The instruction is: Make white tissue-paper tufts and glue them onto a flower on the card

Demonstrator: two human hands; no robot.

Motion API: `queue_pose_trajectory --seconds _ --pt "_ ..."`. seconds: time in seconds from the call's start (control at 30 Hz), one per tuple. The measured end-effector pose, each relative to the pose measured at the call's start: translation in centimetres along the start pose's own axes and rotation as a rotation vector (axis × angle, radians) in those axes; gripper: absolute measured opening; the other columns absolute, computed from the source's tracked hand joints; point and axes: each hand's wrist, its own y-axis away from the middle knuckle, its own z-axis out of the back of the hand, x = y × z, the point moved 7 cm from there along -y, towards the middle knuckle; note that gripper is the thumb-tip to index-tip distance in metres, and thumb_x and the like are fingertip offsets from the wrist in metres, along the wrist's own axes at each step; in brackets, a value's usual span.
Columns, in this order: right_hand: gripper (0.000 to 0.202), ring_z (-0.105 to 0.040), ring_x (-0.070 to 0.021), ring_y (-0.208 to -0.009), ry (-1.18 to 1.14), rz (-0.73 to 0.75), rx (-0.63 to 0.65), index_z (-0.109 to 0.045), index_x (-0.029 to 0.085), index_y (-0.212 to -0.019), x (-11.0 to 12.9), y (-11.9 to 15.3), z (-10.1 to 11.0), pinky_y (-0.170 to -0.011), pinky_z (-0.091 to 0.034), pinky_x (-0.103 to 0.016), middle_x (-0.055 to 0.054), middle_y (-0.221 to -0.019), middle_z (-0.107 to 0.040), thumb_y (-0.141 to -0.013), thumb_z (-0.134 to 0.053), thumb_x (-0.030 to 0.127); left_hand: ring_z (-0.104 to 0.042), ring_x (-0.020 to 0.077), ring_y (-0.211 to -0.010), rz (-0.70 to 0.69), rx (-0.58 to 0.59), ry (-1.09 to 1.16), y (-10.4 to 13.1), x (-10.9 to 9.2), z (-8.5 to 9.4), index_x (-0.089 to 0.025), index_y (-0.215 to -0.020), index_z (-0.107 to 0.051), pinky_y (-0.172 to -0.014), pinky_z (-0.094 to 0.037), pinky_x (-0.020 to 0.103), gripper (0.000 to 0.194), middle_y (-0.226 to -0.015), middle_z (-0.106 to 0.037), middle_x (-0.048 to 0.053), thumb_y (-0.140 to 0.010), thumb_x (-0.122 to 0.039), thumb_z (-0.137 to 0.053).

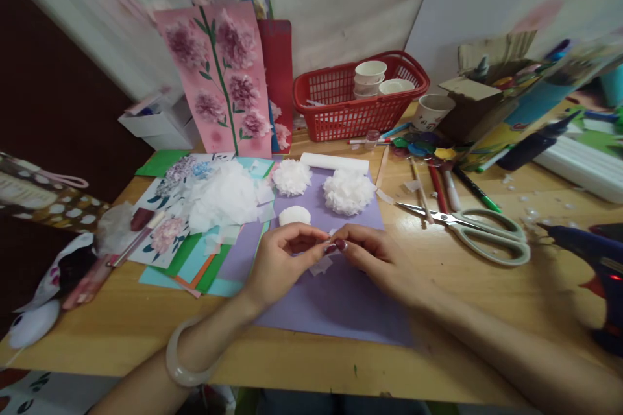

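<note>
Above purple paper (331, 311), hands (285, 262), near edge (335, 332) bare

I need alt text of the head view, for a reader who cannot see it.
A person's left hand and right hand are close together over purple paper; beyond them lie two ruffled white pompoms, with scissors at right.

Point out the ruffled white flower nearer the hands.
The larger white flower, just beyond the right hand; the smaller white flower sits farther back, to its left.
</note>
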Motion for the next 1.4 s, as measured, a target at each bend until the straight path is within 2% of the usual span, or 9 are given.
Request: queue_pose_trajectory --seconds 0.1,0.23,0.47,0.6,0.7,0.8,1.03,1.23,1.4 --pt "0.025 -0.046 -0.0122 -0.060 0.034 -0.003 -0.003 -0.060 0.017 -0.076 0.2 0.0 0.0 -0.059 -0.038 -0.024 0.002 -0.064 -0.052 -0.089 -0.044 0.031 -0.068 0.0126 -0.067 0.020 -0.023 0.037 -0.2 0.2 0.3 -0.015 -0.069 -0.067 -0.065 -0.057 0.020 0.008 -0.073 -0.072 0.002 -0.071 -0.019 -0.073" --pt "0.027 -0.039 -0.0107 -0.055 0.016 -0.024 -0.008 -0.058 0.018 -0.074 0.3 0.1 -0.1 -0.055 -0.035 -0.023 0.004 -0.060 -0.044 -0.091 -0.044 0.034 -0.069 0.0138 -0.071 -0.032 -0.021 0.040 -0.1 -0.1 0.3 -0.015 -0.068 -0.064 -0.068 -0.058 0.023 0.010 -0.076 -0.072 0.004 -0.071 -0.018 -0.074" --pt "0.029 -0.047 -0.0138 -0.064 -0.013 -0.058 -0.002 -0.060 0.018 -0.078 0.1 0.2 -0.1 -0.058 -0.037 -0.025 0.000 -0.067 -0.053 -0.089 -0.048 0.042 -0.070 0.0158 -0.076 -0.179 -0.021 -0.032 0.3 -1.3 0.2 -0.015 -0.065 -0.063 -0.072 -0.060 0.025 0.013 -0.079 -0.072 0.005 -0.070 -0.014 -0.076" --pt "0.027 -0.049 -0.0141 -0.065 -0.047 -0.059 -0.003 -0.060 0.018 -0.079 0.0 0.2 -0.2 -0.059 -0.038 -0.025 0.000 -0.069 -0.056 -0.089 -0.049 0.040 -0.071 0.0159 -0.076 -0.225 -0.037 -0.068 0.4 -1.8 0.3 -0.015 -0.067 -0.065 -0.072 -0.061 0.024 0.012 -0.079 -0.074 0.005 -0.070 -0.013 -0.076" --pt "0.024 -0.048 -0.0133 -0.063 -0.054 -0.037 -0.014 -0.060 0.018 -0.079 0.0 0.2 -0.2 -0.058 -0.038 -0.024 0.000 -0.068 -0.056 -0.089 -0.049 0.037 -0.073 0.0159 -0.074 -0.237 -0.057 -0.104 0.6 -2.0 0.5 -0.015 -0.076 -0.068 -0.072 -0.061 0.024 0.004 -0.081 -0.076 0.004 -0.074 -0.013 -0.072" --pt "0.023 -0.049 -0.0132 -0.063 -0.042 -0.030 -0.029 -0.061 0.018 -0.081 0.0 0.2 -0.1 -0.058 -0.038 -0.025 0.000 -0.068 -0.056 -0.089 -0.049 0.035 -0.073 0.0147 -0.074 -0.259 -0.045 -0.173 0.7 -2.2 0.4 -0.016 -0.087 -0.072 -0.071 -0.061 0.022 0.011 -0.084 -0.077 0.004 -0.081 -0.013 -0.064" --pt "0.029 -0.048 -0.0127 -0.061 -0.102 -0.057 -0.031 -0.062 0.018 -0.078 -0.2 0.1 0.0 -0.058 -0.038 -0.025 0.001 -0.067 -0.055 -0.091 -0.048 0.039 -0.074 0.0162 -0.076 -0.190 -0.097 -0.140 0.5 -1.2 0.7 -0.016 -0.094 -0.070 -0.074 -0.062 0.023 0.018 -0.089 -0.077 0.005 -0.077 -0.013 -0.066" --pt "0.024 -0.052 -0.0153 -0.069 -0.109 -0.048 -0.008 -0.065 0.019 -0.088 -0.3 0.2 -0.2 -0.061 -0.040 -0.026 -0.002 -0.075 -0.061 -0.087 -0.051 0.038 -0.072 0.0149 -0.079 -0.273 -0.060 -0.189 0.6 -2.2 0.4 -0.017 -0.083 -0.071 -0.073 -0.060 0.023 0.014 -0.085 -0.075 0.004 -0.080 -0.010 -0.060" --pt "0.026 -0.043 -0.0115 -0.058 -0.131 -0.049 -0.005 -0.068 0.018 -0.090 0.0 0.2 -0.3 -0.056 -0.036 -0.024 0.001 -0.068 -0.055 -0.089 -0.050 0.036 -0.071 0.0150 -0.078 -0.327 -0.074 -0.250 0.6 -2.9 0.5 -0.018 -0.082 -0.074 -0.069 -0.060 0.022 0.020 -0.084 -0.075 0.004 -0.078 -0.006 -0.058"
